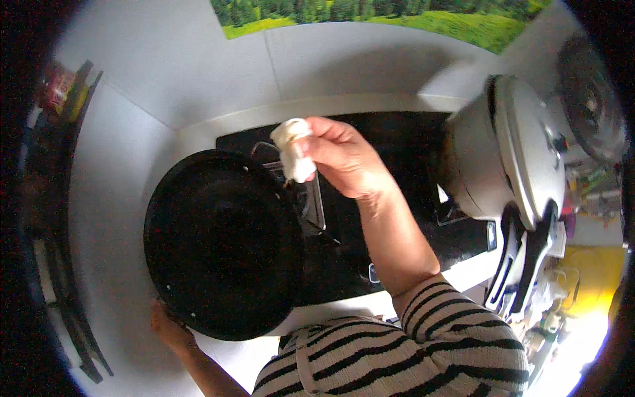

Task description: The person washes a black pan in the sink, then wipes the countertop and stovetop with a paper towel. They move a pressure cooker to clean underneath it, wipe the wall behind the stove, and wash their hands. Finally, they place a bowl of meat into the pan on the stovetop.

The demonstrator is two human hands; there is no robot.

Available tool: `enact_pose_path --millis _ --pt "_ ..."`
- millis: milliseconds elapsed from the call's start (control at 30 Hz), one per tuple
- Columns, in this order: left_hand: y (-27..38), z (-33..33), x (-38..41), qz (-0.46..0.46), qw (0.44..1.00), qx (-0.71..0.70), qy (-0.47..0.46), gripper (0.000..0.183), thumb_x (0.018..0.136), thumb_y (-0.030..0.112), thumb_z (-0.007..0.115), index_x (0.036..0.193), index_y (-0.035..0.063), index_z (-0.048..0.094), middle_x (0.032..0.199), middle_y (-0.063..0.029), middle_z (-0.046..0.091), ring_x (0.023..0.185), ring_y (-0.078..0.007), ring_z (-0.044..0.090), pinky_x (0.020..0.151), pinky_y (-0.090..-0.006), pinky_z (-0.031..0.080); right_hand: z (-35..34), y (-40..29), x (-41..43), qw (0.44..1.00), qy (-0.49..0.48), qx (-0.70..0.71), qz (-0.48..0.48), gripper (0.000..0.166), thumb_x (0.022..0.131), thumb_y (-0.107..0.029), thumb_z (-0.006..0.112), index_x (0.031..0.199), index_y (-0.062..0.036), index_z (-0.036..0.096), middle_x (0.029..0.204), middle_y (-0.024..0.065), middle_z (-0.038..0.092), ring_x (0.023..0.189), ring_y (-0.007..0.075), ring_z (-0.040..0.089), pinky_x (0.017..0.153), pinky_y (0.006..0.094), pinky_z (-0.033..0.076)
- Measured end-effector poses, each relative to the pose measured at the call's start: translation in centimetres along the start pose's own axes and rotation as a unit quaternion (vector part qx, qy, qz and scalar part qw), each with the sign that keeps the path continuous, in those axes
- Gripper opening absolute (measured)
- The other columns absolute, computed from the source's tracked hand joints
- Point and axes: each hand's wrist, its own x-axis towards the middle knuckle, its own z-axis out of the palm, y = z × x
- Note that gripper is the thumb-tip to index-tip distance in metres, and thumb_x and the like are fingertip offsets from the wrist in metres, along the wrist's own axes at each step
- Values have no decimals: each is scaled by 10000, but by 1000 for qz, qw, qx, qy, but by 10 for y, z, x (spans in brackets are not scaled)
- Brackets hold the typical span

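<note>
My right hand point(332, 154) pinches a crumpled white cloth or paper tissue point(296, 151) between thumb and fingers, above the black cooktop point(397, 149). To its left is a large black wok or deep frying pan point(223, 243), tilted, its dark inside facing me. My left hand point(171, 325) is at the pan's lower left rim; the fingers are mostly hidden behind it, and it seems to hold the pan there by the handle or rim. Part of a metal pan support point(312, 203) shows between the pan and my right forearm.
A lidded metal pressure cooker point(476, 154) stands on the cooktop's right side, its black handles point(533, 263) pointing towards me. Pale walls rise behind and at the left. Dark shelf edges point(82, 223) run along the far left. Cluttered items and a yellow object point(590, 278) lie at the right.
</note>
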Motion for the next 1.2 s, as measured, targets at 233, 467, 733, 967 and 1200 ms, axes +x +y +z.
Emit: enact_pose_path --millis 233,467,733,967,1200 --pt "18 18 5 0 990 86 110 321 980 315 528 1006 13 635 832 -42 610 695 -153 566 613 -291 465 9 6 -10 995 86 44 -2 171 945 -173 607 992 -13 641 829 39 628 701 131 553 655 258 448" --pt "11 8 40 -39 993 46 105 307 977 364 542 899 71 594 686 36 478 582 -79 444 513 -224 342 21 1 -14 986 165 16 -7 173 933 -198 613 1028 -55 633 833 25 638 639 127 559 619 271 469" --pt "3 65 94 1 997 44 -65 313 969 366 563 830 86 556 634 43 393 563 -83 365 505 -260 332 -4 -28 -51 956 281 -17 -80 149 908 -209 643 969 -74 664 820 22 631 659 133 558 612 322 470" --pt "-4 118 109 -8 992 69 -107 335 967 343 567 789 60 580 637 28 419 575 -99 384 525 -285 341 -33 -38 -79 948 297 -44 -105 215 947 -265 595 1034 -71 630 856 4 573 733 125 523 752 377 461" --pt "-13 135 136 -21 991 63 -118 357 964 348 579 992 -5 624 727 -4 497 638 -102 444 546 -282 364 -29 -29 -87 936 302 -57 -169 182 932 -228 624 967 -50 638 794 24 601 677 132 549 597 270 425"
